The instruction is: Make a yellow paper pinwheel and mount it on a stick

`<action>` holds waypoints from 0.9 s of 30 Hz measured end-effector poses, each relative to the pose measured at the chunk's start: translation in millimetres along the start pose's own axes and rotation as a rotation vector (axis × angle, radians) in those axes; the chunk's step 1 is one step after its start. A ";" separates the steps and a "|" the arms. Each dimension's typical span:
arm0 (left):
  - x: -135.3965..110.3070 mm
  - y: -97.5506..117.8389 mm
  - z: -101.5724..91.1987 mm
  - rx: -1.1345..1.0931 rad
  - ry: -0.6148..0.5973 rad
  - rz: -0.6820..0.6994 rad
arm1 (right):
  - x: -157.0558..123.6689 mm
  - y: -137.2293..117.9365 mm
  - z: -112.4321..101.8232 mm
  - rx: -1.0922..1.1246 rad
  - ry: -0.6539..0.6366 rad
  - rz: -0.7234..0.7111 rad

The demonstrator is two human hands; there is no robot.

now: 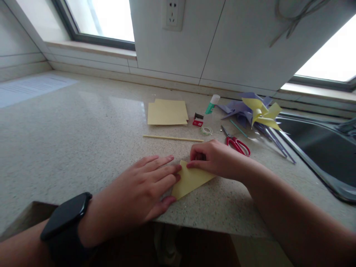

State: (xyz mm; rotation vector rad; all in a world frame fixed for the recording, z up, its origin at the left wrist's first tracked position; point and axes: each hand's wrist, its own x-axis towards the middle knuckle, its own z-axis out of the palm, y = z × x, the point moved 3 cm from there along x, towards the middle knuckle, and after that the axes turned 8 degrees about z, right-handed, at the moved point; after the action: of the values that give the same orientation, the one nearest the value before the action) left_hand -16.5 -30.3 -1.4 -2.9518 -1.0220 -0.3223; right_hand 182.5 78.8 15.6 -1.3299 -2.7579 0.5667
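Note:
A yellow sheet of paper [191, 181], folded into a triangle, lies on the counter near its front edge. My left hand [152, 185] rests flat beside it, fingers stretched out and their tips on the paper's left side. The fingers of my right hand [210, 157] are curled in, with the thumb pressed on the paper's upper edge; its right part is covered by that hand. Just beyond the hands lies a thin pale stick [172, 138].
Behind the stick are stacked yellow sheets [167, 113], a small red box [198, 120], a tape roll [206, 130] and a glue stick [213, 104]. Red-handled scissors [236, 144] lie right, near yellow and purple paper pinwheels [261, 113]. A sink [314, 148] borders the counter; printed paper [33, 87] lies far left.

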 end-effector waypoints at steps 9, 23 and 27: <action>0.7 -3.6 0.2 -0.013 -0.013 0.037 | -2.1 -3.1 -5.9 -0.119 0.033 0.026; 10.4 -7.8 -2.2 -0.080 -0.048 0.017 | -10.7 -13.2 -0.6 -0.134 0.074 0.018; 8.1 -6.1 -3.6 -0.046 -0.022 0.095 | -12.5 -12.9 -0.6 -0.125 0.080 0.017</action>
State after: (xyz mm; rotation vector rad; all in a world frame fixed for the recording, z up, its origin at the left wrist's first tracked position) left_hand -14.7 -20.8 3.3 -3.0386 -0.8849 -0.3172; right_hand 180.9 62.1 22.1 -1.3693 -2.7602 0.3380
